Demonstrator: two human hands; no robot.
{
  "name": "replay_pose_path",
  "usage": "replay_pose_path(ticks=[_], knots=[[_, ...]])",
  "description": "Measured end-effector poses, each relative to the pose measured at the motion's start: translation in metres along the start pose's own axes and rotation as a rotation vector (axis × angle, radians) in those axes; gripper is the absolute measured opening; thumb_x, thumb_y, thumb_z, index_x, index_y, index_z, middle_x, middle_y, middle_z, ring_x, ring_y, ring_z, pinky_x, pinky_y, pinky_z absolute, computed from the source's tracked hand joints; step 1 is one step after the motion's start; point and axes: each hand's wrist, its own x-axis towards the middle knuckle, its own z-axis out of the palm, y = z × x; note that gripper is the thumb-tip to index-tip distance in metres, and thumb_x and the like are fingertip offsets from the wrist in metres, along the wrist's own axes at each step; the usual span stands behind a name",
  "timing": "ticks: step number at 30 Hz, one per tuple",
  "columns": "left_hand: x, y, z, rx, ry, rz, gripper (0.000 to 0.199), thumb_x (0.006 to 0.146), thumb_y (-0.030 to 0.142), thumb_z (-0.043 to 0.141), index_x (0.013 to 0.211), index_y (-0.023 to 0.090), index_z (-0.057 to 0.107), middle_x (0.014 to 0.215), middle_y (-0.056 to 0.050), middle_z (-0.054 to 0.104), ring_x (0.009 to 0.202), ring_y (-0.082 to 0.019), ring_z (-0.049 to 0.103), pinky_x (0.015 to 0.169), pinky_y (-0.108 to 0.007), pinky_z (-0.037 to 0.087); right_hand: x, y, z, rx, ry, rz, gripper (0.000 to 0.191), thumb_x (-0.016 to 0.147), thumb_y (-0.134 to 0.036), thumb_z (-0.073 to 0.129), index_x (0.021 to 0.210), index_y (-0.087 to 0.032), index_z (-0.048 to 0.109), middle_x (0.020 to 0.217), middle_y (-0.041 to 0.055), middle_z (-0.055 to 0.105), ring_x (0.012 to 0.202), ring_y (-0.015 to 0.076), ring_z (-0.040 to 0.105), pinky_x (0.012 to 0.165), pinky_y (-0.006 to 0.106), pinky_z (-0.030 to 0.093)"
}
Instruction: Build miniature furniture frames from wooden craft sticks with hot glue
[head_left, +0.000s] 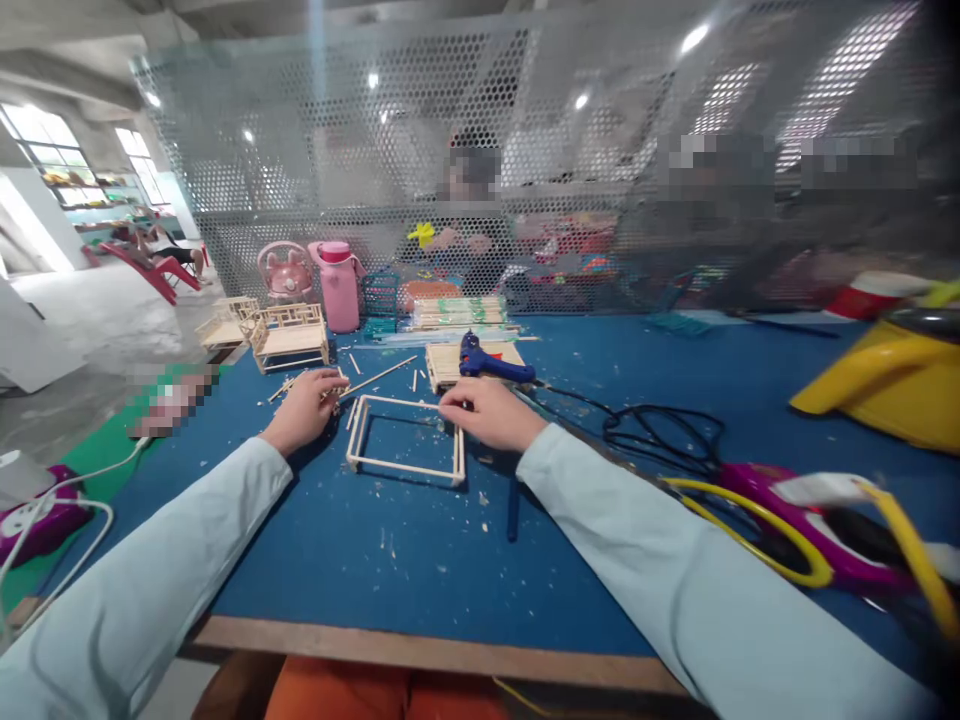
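Note:
A rectangular frame of thin pale sticks [405, 468] lies on the blue table [337, 560]. My right hand [484, 410] pinches its back right corner between thumb and fingers. To the left of the frame, my left hand [306, 408] has its fingers curled together over some loose sticks; what lies between the fingertips is too small to make out. A long thin stick [382, 373] slants away from the left hand. Just behind my right hand, a blue glue gun [495, 366] rests on a stack of pale sticks [442, 368].
Small stick-built chairs [291, 338] and a pink bottle [340, 290] stand at the back left. A black cable [660, 430], purple power strip [787, 520] and yellow container [892, 380] are on the right. Behind a perforated screen [360, 130] sits a person.

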Motion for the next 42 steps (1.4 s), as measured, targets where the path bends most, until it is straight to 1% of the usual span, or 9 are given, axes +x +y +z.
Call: replay_pose_path(ticks=[7,13,17,20,22,25,28,34,42], knots=[[-0.005,0.012,0.007,0.045,-0.142,0.126,0.024,0.079,0.032,0.05,0.089,0.019,0.067,0.12,-0.012,0.055,0.118,-0.025,0.042,0.099,-0.043,0.031,-0.005,0.004,0.005,0.024,-0.013,0.09,0.022,0.076,-0.022,0.049,0.069,-0.018,0.069,0.069,0.0032,0.066,0.063,0.0153,0.057,0.061,0.025,0.041],[-0.008,0.013,-0.002,0.146,-0.016,0.002,0.019,0.077,0.024,0.05,0.079,0.019,0.067,0.114,-0.011,0.057,0.112,-0.027,0.045,0.096,-0.045,0.033,-0.004,-0.004,0.014,0.017,0.031,0.047,0.023,0.078,-0.023,0.049,0.075,-0.018,0.071,0.069,0.0043,0.065,0.066,0.0158,0.058,0.062,0.025,0.042],[-0.009,0.02,-0.013,-0.007,0.01,-0.082,0.027,0.081,0.029,0.044,0.087,0.018,0.068,0.091,-0.009,0.065,0.086,-0.021,0.057,0.081,-0.034,0.043,-0.001,-0.008,0.019,0.046,0.066,0.017,0.024,0.08,-0.026,0.048,0.082,-0.017,0.07,0.075,0.0063,0.065,0.071,0.0165,0.059,0.066,0.026,0.043],[-0.01,0.025,-0.013,-0.171,-0.021,-0.161,0.026,0.08,0.028,0.045,0.089,0.019,0.068,0.084,-0.006,0.068,0.077,-0.019,0.06,0.077,-0.029,0.044,-0.001,-0.007,0.018,0.093,0.183,0.049,0.025,0.082,-0.027,0.046,0.089,-0.017,0.068,0.086,0.0075,0.067,0.081,0.018,0.061,0.073,0.028,0.044],[-0.011,0.027,-0.011,-0.276,-0.024,-0.197,0.025,0.079,0.029,0.047,0.089,0.019,0.068,0.08,-0.005,0.069,0.074,-0.019,0.06,0.075,-0.029,0.044,-0.002,-0.004,0.015,0.105,0.221,0.078,0.027,0.084,-0.028,0.042,0.084,-0.017,0.067,0.085,0.0068,0.068,0.08,0.0178,0.061,0.074,0.028,0.043],[-0.012,0.029,-0.008,-0.381,-0.007,-0.231,0.025,0.076,0.03,0.051,0.089,0.019,0.069,0.078,-0.004,0.07,0.071,-0.019,0.061,0.073,-0.029,0.044,-0.005,0.001,0.009,0.097,0.168,0.147,0.031,0.083,-0.029,0.041,0.069,-0.017,0.065,0.068,0.004,0.066,0.065,0.0162,0.058,0.064,0.026,0.042],[-0.013,0.032,-0.008,-0.425,-0.012,-0.239,0.023,0.074,0.029,0.053,0.087,0.019,0.069,0.079,-0.003,0.07,0.068,-0.018,0.06,0.069,-0.028,0.045,-0.008,0.004,0.006,0.154,0.102,0.226,0.026,0.078,-0.032,0.046,0.067,-0.016,0.064,0.057,0.001,0.061,0.054,0.0139,0.053,0.055,0.024,0.04],[-0.012,0.031,-0.006,-0.462,-0.036,-0.274,0.022,0.071,0.027,0.056,0.083,0.016,0.07,0.078,-0.004,0.071,0.067,-0.017,0.06,0.067,-0.028,0.045,-0.007,0.001,0.014,0.317,0.043,0.256,0.022,0.072,-0.031,0.05,0.073,-0.014,0.065,0.06,0.001,0.061,0.052,0.012,0.049,0.052,0.024,0.039],[-0.012,0.031,-0.008,-0.418,-0.078,-0.29,0.029,0.072,0.03,0.053,0.09,0.012,0.068,0.081,-0.006,0.07,0.069,-0.018,0.061,0.069,-0.029,0.047,-0.004,-0.003,0.015,0.266,0.112,0.245,0.027,0.077,-0.034,0.047,0.072,-0.014,0.064,0.062,0.0017,0.061,0.057,0.0133,0.051,0.058,0.025,0.039]])
